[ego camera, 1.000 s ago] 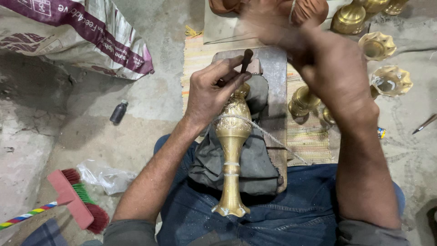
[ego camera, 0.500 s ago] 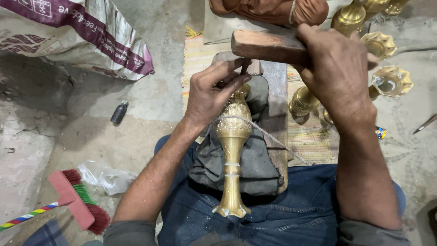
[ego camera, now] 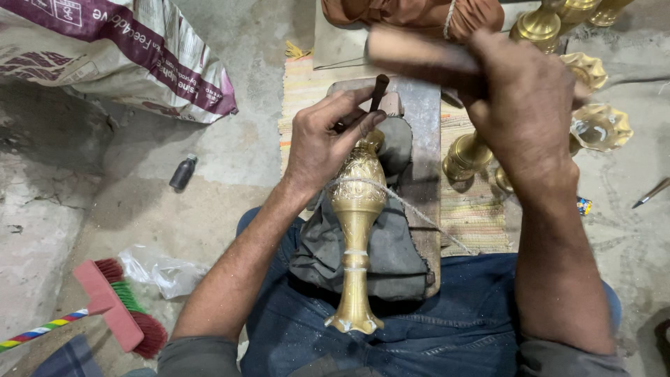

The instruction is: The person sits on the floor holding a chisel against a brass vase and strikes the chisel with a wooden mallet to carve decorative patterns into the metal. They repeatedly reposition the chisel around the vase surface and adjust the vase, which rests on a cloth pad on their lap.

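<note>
My left grip [ego camera: 328, 136] pinches the punch [ego camera: 377, 92] on the brass vase [ego camera: 356, 209]; right grip [ego camera: 523, 105] clenches the mallet [ego camera: 419, 56]. A glancing blow could hit my fingers or skid the punch.

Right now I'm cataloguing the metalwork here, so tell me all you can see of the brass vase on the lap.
The brass vase is golden, with a bulbous engraved body, a slim stem with pale bands and a flared scalloped foot. It lies lengthwise on a grey cloth over a board, foot toward the person. A string crosses its body. The left hand rests on its top end, holding a dark punch there.
</note>
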`<act>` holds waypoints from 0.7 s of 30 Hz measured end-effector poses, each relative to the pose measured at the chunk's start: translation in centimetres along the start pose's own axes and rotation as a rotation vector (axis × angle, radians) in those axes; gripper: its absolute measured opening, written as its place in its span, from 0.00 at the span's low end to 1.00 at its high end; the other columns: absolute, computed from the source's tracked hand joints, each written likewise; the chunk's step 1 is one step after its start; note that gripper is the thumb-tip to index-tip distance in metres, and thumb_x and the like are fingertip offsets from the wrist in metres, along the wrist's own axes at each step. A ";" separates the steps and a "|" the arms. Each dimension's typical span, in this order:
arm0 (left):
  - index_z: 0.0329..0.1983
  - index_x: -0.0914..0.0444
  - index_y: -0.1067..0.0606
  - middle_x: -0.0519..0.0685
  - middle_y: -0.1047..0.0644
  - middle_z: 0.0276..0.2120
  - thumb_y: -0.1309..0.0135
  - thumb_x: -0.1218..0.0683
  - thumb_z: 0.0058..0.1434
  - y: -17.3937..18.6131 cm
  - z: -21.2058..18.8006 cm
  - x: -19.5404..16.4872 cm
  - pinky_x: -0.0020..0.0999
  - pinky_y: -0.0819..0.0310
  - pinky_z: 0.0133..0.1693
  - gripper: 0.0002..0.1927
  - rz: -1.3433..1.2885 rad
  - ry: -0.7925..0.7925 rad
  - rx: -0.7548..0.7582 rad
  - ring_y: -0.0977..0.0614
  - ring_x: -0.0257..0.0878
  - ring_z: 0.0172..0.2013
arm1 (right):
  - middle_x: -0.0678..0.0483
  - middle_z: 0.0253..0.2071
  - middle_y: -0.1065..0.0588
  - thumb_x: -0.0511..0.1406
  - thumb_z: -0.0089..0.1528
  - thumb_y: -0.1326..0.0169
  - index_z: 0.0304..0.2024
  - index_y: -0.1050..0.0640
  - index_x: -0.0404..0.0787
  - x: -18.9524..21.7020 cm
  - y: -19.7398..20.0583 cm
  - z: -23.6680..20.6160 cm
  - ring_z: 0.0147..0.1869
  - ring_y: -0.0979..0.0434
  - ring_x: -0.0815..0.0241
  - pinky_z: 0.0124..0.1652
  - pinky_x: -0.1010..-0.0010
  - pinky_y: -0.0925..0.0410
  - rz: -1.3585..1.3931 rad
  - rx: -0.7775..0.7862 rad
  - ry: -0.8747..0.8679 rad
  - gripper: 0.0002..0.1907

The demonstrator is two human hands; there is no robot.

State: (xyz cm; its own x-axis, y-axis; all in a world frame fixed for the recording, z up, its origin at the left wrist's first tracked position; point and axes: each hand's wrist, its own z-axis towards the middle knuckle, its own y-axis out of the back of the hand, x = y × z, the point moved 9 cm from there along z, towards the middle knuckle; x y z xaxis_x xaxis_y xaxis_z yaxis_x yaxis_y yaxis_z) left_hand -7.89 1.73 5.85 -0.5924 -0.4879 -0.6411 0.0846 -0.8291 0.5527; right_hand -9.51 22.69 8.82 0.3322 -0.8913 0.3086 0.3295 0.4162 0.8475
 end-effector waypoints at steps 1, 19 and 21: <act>0.55 0.64 0.21 0.47 0.17 0.38 0.34 0.57 0.64 0.0 0.0 -0.1 0.27 0.15 0.38 0.17 -0.011 -0.009 -0.002 0.13 0.32 0.36 | 0.51 0.38 0.20 0.31 0.64 0.37 0.57 0.26 0.43 -0.7 0.0 0.0 0.41 0.17 0.55 0.43 0.57 0.24 0.216 -0.005 -0.086 0.20; 0.56 0.67 0.22 0.47 0.19 0.35 0.35 0.56 0.65 0.2 0.1 -0.3 0.29 0.19 0.37 0.18 -0.040 -0.003 0.030 0.15 0.32 0.34 | 0.47 0.37 0.21 0.32 0.63 0.33 0.49 0.25 0.37 -1.0 -2.2 -0.2 0.40 0.18 0.54 0.43 0.55 0.26 0.097 0.025 0.016 0.15; 0.56 0.66 0.22 0.47 0.19 0.35 0.35 0.56 0.65 0.3 0.1 -0.4 0.29 0.19 0.38 0.18 -0.038 -0.011 0.027 0.15 0.32 0.35 | 0.48 0.35 0.21 0.33 0.63 0.33 0.48 0.25 0.38 -1.1 -2.4 -0.1 0.38 0.19 0.54 0.43 0.55 0.27 0.087 0.043 -0.004 0.16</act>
State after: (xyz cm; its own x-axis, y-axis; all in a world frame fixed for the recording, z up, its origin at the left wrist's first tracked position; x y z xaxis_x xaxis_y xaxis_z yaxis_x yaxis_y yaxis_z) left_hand -7.73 1.71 6.31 -0.6039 -0.4526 -0.6561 0.0401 -0.8394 0.5421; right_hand -10.58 22.72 6.42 0.3547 -0.8527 0.3835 0.2613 0.4842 0.8350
